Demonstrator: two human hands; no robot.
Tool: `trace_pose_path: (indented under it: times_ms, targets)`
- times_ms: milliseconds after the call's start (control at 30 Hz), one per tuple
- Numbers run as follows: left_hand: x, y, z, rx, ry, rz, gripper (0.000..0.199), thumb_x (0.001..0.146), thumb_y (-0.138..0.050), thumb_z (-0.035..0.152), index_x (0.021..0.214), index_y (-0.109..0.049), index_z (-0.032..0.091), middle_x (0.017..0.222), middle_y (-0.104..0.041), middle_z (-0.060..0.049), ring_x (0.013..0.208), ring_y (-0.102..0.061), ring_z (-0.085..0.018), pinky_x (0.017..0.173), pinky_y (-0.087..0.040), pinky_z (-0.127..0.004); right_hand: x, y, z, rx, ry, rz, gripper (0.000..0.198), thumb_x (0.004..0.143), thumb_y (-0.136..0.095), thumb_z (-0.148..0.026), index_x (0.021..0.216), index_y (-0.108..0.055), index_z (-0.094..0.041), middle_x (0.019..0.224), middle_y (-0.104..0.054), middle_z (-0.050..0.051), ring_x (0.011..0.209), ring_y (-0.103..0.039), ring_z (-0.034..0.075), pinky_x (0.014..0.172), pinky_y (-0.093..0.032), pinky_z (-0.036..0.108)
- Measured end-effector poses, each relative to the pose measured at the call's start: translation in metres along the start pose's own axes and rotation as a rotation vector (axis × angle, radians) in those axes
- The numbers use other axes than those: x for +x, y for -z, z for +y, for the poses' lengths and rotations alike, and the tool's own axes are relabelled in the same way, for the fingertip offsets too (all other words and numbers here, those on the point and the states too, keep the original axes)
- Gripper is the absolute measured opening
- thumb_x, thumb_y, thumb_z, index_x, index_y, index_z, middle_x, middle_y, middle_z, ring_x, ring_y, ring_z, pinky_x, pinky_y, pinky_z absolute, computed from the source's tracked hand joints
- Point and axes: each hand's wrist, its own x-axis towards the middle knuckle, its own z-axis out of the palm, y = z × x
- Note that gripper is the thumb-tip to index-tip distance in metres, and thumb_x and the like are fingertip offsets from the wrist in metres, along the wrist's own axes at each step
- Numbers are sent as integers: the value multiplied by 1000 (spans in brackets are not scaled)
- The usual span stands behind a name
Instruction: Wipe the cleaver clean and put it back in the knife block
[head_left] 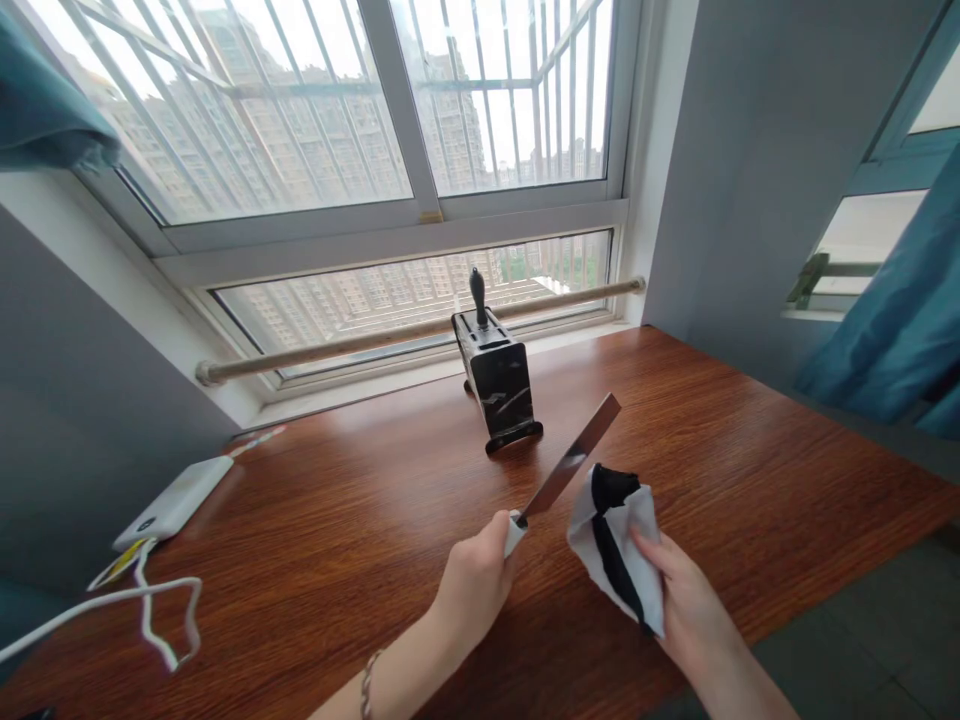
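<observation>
The one long, flat-bladed steel knife with a white handle (566, 468) is being held above the near middle of the brown wood-grain bench (750, 440); its long axis is running diagonally, the squared tip pointing up, far and to the right, the handle end near and left. The left hand (474, 583) is wrapping closed around the white handle. Just right of the blade, the right hand (686, 600) is gripping one crumpled white-and-black cloth (616, 545), which is sitting close beside the blade; whether it is touching cannot be told. Farther back, at the centre, one black knife block with white marbling (499, 375) is standing upright, holding a single black handle (478, 293) in a slot on top. At the far left of the bench, one white power bank (176, 500) is lying flat, with one white cable (150, 605) looping near it. Behind runs one wooden rail (360, 340) along the window.
</observation>
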Motion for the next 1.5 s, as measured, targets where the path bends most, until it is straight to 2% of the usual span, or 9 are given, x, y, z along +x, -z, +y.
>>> trace_pose_path:
  times_ms: [200, 467, 633, 733, 900, 1067, 1200, 1333, 1500]
  targets:
    - [-9, -1, 8, 438, -358, 123, 26, 85, -43, 3, 108, -50, 14, 67, -59, -2, 53, -58, -20, 47, -39, -30, -19, -21, 43, 45, -89, -217, 41, 72, -74, -19, 110, -57, -14, 100, -69, 7, 85, -66, 14, 79, -53, 24]
    - [-7, 2, 23, 524, -470, 210, 25, 82, -56, 15, 106, -50, 12, 71, -60, -3, 57, -59, -20, 54, -47, -33, -11, -20, 37, 153, -73, 27, 47, 62, -81, -13, 100, -53, -16, 80, -71, 2, 65, -66, 13, 61, -53, 21]
    - [-7, 8, 37, 190, -256, 162, 53, 71, -67, 34, 112, -45, 10, 85, -66, -8, 69, -64, -23, 60, -49, -33, -12, -19, 24, 82, -54, 45, 44, 58, -84, -17, 90, -53, -16, 73, -69, 1, 61, -64, 12, 51, -48, 18]
    - [-4, 17, 41, -43, 16, -92, 48, 71, -67, 38, 109, -50, 14, 88, -66, -6, 74, -63, -22, 65, -46, -32, -11, -17, 20, -9, -49, 64, 46, 56, -85, -21, 88, -54, -15, 74, -70, 4, 62, -65, 14, 49, -47, 19]
    - [5, 20, 34, -657, 307, -627, 28, 76, -59, 42, 67, -53, 16, 62, -49, 2, 60, -48, -13, 57, -38, -26, -10, -12, 24, -67, -105, -23, 44, 57, -85, -25, 84, -53, -13, 73, -69, 6, 62, -64, 15, 54, -49, 21]
    - [6, 8, 28, -1067, 382, -939, 29, 83, -52, 43, 96, -46, 19, 69, -61, 0, 47, -55, -11, 45, -46, -23, -7, -13, 24, -54, -119, -54, 30, 67, -79, -22, 84, -56, -11, 68, -66, 3, 62, -63, 13, 60, -51, 21]
    - [5, 6, 27, -1220, 432, -883, 26, 84, -54, 41, 89, -41, 20, 53, -48, 8, 34, -40, -6, 32, -35, -15, -7, -21, 13, 173, -201, -135, 25, 89, -52, -35, 99, -61, -13, 80, -68, 6, 74, -65, 15, 70, -54, 28]
    - [4, 3, 24, -1225, 462, -815, 26, 84, -54, 41, 86, -38, 21, 51, -44, 10, 34, -38, -5, 30, -32, -14, 1, -20, -1, 307, -135, -13, 33, 90, -43, -47, 100, -65, -24, 92, -70, 3, 86, -66, 20, 80, -54, 39]
    - [1, -6, 19, -1215, 499, -757, 25, 84, -52, 41, 85, -36, 22, 49, -44, 11, 31, -34, -5, 28, -30, -15, 19, 3, -34, 47, 347, 174, 27, 89, -45, -41, 105, -64, -30, 112, -67, -1, 103, -63, 18, 86, -54, 36]
